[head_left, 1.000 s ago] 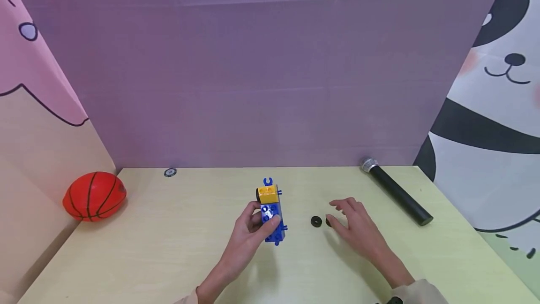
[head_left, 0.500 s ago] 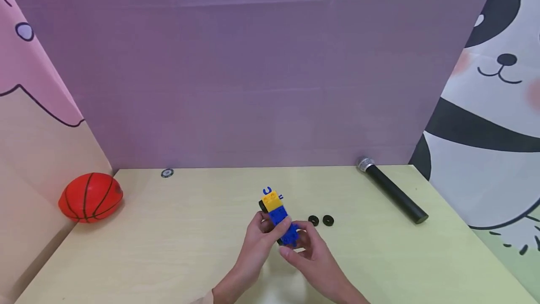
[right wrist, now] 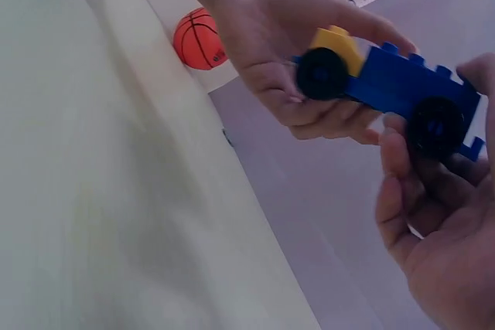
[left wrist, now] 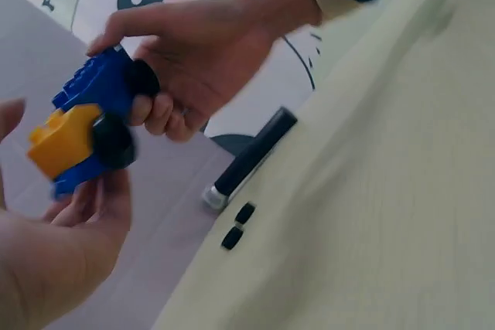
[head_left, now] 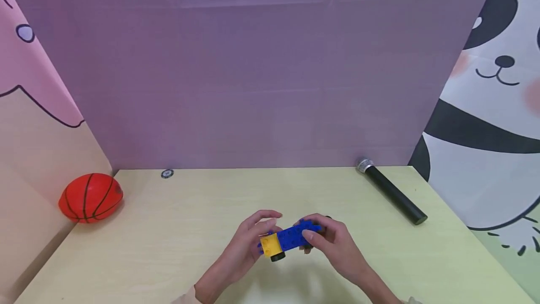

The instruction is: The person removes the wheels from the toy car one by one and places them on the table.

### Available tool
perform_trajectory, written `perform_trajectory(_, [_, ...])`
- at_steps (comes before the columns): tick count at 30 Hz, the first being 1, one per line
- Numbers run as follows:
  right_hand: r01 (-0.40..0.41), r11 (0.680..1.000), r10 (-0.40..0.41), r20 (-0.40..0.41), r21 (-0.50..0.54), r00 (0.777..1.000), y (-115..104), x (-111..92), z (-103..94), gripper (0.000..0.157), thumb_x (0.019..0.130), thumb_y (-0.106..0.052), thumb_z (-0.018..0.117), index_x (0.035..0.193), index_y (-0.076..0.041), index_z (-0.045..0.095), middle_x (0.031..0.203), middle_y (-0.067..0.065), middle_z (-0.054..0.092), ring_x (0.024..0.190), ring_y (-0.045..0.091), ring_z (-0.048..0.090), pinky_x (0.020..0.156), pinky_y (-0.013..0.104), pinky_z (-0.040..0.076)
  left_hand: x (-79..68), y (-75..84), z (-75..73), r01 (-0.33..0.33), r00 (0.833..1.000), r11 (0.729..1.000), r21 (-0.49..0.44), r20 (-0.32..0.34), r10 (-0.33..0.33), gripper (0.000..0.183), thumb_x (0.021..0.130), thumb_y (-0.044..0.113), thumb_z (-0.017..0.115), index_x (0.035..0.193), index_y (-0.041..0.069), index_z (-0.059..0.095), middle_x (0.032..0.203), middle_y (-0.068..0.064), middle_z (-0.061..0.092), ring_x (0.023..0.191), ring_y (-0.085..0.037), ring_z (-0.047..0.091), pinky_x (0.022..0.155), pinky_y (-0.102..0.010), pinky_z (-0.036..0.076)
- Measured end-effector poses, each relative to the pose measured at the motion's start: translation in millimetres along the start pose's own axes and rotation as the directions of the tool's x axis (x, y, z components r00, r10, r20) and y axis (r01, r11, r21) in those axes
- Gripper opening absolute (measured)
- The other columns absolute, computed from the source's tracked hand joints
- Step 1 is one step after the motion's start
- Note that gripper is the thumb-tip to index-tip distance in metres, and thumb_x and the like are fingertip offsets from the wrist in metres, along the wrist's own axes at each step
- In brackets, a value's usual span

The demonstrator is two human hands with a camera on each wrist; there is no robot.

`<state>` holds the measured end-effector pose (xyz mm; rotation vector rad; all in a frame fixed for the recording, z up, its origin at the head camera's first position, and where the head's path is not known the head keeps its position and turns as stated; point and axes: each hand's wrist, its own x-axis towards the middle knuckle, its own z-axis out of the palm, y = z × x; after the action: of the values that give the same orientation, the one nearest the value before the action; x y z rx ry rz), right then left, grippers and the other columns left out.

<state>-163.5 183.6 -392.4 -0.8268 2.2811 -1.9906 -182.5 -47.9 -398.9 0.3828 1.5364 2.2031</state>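
A toy vehicle of blue and yellow building bricks is held above the table, its yellow end to the left. My right hand grips the blue end, thumb on the studded top and fingers beneath. Around the yellow end, my left hand lies with loosely bent fingers and its thumb off the bricks. Two black wheels show on the vehicle's near side in the right wrist view, one front wheel and one rear wheel. Two loose black tyres lie on the table, mostly hidden behind my right hand in the head view.
A black microphone with a silver head lies at the table's back right. At the left edge sits a red, basketball-patterned ball. A small round disc rests by the purple backdrop.
The vehicle has turned from upright to nearly sideways, yellow end now left. My right hand came from the loose tyres and took the blue end; my left hand has loosened its grip.
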Motion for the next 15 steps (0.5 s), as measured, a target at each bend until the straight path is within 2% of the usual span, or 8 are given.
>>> perform_trajectory(3, [0.007,1.000,-0.008,0.084,0.013,0.996,0.6,3.6,-4.3,0.021,0.108,-0.005,0.052,0.120,0.008,0.063,0.100,0.015,0.067,0.074,0.021,0.066,0.070,0.032,0.059,-1.1,-0.5,-3.6,0.035,0.995,0.998,0.054,0.091,-0.039,0.037,0.103,0.024,0.062,0.133,0.003,0.055,0.108,-0.011,0.070,0.095,-0.021,0.065,0.079,-0.027,0.053])
perform_trajectory(7, [-0.042,0.999,0.039,0.113,0.029,0.993,3.5,6.5,-2.6,0.022,0.109,-0.009,0.050,0.119,0.006,0.064,0.094,0.009,0.066,0.073,0.016,0.062,0.067,0.029,0.056,-1.6,-2.9,-2.2,0.028,0.982,0.987,0.160,0.178,-0.056,0.037,0.102,0.020,0.066,0.132,0.002,0.057,0.105,-0.011,0.073,0.090,-0.019,0.068,0.082,-0.029,0.055])
perform_trajectory(11, [-0.082,0.996,0.079,0.102,0.030,0.992,5.5,8.3,0.6,0.025,0.110,-0.013,0.050,0.122,0.006,0.062,0.092,0.007,0.067,0.072,0.013,0.058,0.065,0.027,0.053,-2.9,-4.0,-1.2,0.025,0.973,0.972,0.234,0.216,-0.077,0.038,0.103,0.021,0.065,0.134,0.001,0.059,0.107,-0.011,0.074,0.091,-0.019,0.070,0.089,-0.034,0.056])
perform_trajectory(15, [-0.098,0.995,0.097,0.043,0.014,0.994,5.1,9.5,2.9,0.029,0.111,-0.016,0.049,0.128,0.007,0.057,0.093,0.009,0.067,0.075,0.016,0.060,0.068,0.028,0.054,-4.2,-3.3,-0.7,0.010,0.982,0.969,0.248,0.179,-0.056,0.039,0.102,0.022,0.067,0.134,0.002,0.059,0.111,-0.012,0.074,0.096,-0.022,0.070,0.091,-0.036,0.055])
